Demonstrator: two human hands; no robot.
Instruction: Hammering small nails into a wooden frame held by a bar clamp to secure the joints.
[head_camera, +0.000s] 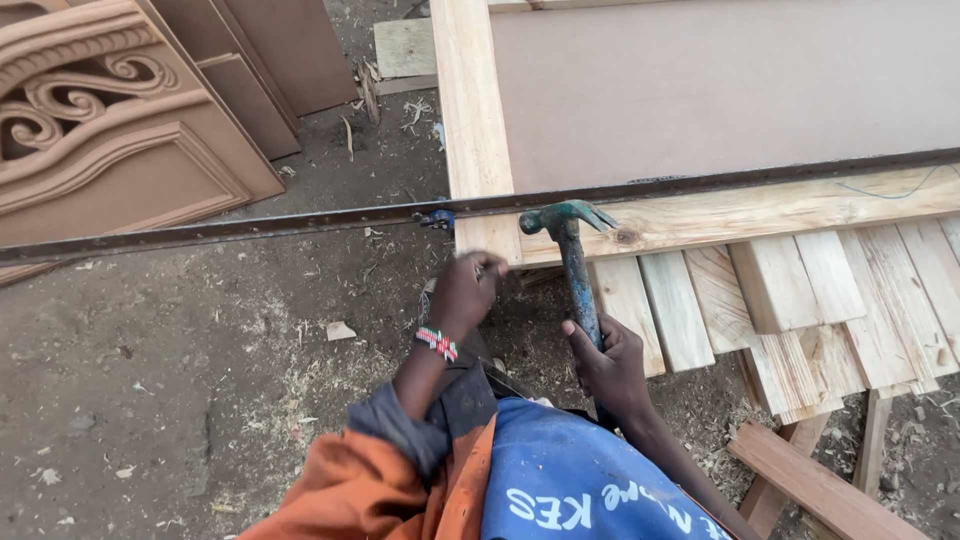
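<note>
Fingers of the right hand (610, 365) are wrapped tight round the handle of a claw hammer (572, 262), whose greenish head sits just near of a long dark metal bar (300, 222) that runs from the left edge up to the far right. Those of the left hand (465, 292) are curled in and pinched at the corner of the pale wooden frame (472, 110); what they pinch is too small to tell. A beaded bracelet (437, 343) circles that wrist. Inside the frame lies a brown board (720, 80), and loose planks (800, 300) sit side by side on the right. Far left, a carved brown door (110, 130) rests on the dirt ground (150, 400).
</note>
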